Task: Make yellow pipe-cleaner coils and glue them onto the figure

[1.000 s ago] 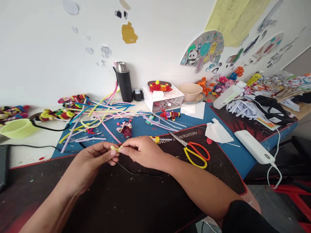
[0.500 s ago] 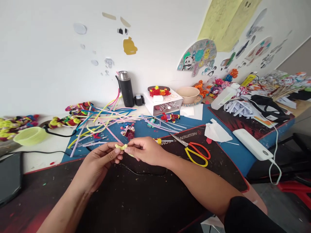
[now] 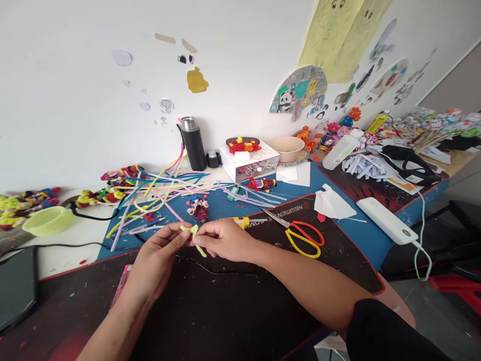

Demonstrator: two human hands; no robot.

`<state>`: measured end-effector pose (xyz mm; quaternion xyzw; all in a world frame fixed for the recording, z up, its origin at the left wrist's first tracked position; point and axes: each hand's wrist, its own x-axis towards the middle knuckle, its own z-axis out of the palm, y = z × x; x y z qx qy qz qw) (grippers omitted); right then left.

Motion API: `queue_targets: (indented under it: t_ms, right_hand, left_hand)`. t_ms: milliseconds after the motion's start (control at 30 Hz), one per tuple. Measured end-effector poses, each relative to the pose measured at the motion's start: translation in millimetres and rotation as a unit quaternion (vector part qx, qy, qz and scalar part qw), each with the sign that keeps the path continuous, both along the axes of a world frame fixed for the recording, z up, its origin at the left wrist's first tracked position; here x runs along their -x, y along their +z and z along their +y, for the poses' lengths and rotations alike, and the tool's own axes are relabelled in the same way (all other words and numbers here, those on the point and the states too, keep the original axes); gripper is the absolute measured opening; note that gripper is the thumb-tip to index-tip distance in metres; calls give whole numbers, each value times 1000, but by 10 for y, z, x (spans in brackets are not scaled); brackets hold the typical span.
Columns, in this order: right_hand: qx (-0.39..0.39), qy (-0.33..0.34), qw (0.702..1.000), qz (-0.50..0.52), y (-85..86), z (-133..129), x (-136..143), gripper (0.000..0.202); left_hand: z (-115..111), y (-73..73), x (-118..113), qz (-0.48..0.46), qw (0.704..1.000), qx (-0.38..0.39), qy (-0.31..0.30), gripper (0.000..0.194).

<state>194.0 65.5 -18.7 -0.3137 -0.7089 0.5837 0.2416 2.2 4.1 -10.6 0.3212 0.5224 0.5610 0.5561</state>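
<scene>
Between the fingertips of both hands is a short pale yellow pipe cleaner (image 3: 201, 250), its upper part bent and twisted. My left hand (image 3: 160, 250) pinches its left part between thumb and forefinger. At its right part, my right hand (image 3: 229, 240) is closed on it, with a loose end hanging down in front of the fingers. Just beyond the hands lies a small dark red pipe-cleaner figure (image 3: 200, 209). A yellow-handled tool (image 3: 241, 222) lies partly behind my right hand. Scissors (image 3: 295, 230) with one red and one yellow handle rest to the right.
Loose coloured pipe cleaners (image 3: 161, 183) spread over the blue mat at the back left. A black thermos (image 3: 193, 145) stands by a white box (image 3: 248, 160) against the wall. A white power bank (image 3: 387, 223) with a cable lies right, a green bowl (image 3: 48, 220) left.
The pipe cleaner has turned, and its loose end now hangs downward in view. My hands stay close together. The camera view has shifted slightly, revealing a pink packet beside my left forearm.
</scene>
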Motion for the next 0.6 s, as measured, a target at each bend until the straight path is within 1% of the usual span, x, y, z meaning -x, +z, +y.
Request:
queue_targets:
  t_ms: [100, 233, 367, 500, 600]
  right_hand:
    - [7, -1, 1000, 5, -1, -9, 8, 40]
    - [0, -3, 1000, -5, -18, -14, 20, 42]
    - [2, 2, 1000, -13, -48, -7, 25, 36]
    - [-9, 3, 1000, -24, -48, -1, 27, 30]
    - [-19, 2, 999, -35, -24, -6, 23, 33]
  left_hand:
    - [6, 16, -3, -13, 1000, 7, 6, 53]
    - [16, 14, -25, -3, 1000, 7, 11, 54]
    - [24, 4, -51, -1, 999, 19, 35, 57]
    - [25, 2, -70, -24, 999, 29, 39, 56]
    - [22, -25, -59, -51, 997, 37, 35, 52]
